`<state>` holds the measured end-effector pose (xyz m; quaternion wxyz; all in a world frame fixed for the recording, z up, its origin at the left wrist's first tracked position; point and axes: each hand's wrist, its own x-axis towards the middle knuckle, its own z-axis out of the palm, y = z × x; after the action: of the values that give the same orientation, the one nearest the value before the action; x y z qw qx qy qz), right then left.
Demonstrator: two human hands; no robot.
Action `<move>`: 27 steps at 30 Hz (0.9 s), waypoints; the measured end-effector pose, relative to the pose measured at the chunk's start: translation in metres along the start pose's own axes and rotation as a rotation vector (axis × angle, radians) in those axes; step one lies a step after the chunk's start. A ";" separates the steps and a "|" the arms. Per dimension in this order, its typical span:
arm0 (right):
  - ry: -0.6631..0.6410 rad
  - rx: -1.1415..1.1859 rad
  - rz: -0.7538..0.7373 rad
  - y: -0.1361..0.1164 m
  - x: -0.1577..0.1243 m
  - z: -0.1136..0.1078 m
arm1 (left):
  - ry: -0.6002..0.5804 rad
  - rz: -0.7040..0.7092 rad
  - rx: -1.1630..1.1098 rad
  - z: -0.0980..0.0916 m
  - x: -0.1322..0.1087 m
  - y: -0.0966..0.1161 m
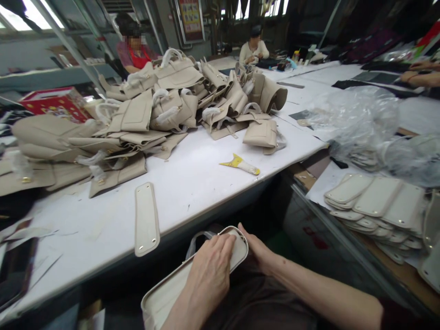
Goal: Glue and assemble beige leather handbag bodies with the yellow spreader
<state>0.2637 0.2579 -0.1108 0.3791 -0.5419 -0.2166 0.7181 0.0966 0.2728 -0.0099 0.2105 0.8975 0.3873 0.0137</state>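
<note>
A cream handbag lies tilted across my lap, its long, rounded-rimmed side facing up. My left hand presses on it, fingers together and curled at the far end of the recessed face. My right hand grips the same end from the right, its thumb at the rim and its other fingers mostly hidden. A clear-wrapped strap sticks out behind the bag. On the table near my left hand lies a long cream panel with rounded corners and metal studs.
Beige bags are heaped across the white table. A forked yellow-and-white tool lies near its edge. Stacked studded panels and crumpled clear plastic are at right. Co-workers sit beyond; a phone-like dark slab lies left.
</note>
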 end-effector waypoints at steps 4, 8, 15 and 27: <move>0.018 -0.487 -0.344 -0.025 -0.037 -0.010 | -0.015 0.026 -0.021 0.003 -0.002 -0.005; 0.095 -0.891 -0.482 -0.042 -0.052 0.000 | 0.020 0.030 -0.026 0.005 -0.003 -0.005; 0.164 -1.185 -0.569 -0.047 -0.033 0.010 | 0.067 0.034 -0.039 0.007 0.000 -0.005; 0.194 -1.093 -0.418 -0.048 -0.052 0.022 | -0.020 -0.004 0.000 -0.018 0.026 -0.018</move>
<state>0.2645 0.2492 -0.0372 0.1963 -0.6677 -0.6215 0.3597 0.0991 0.3086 -0.0038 0.2143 0.8968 0.3869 0.0044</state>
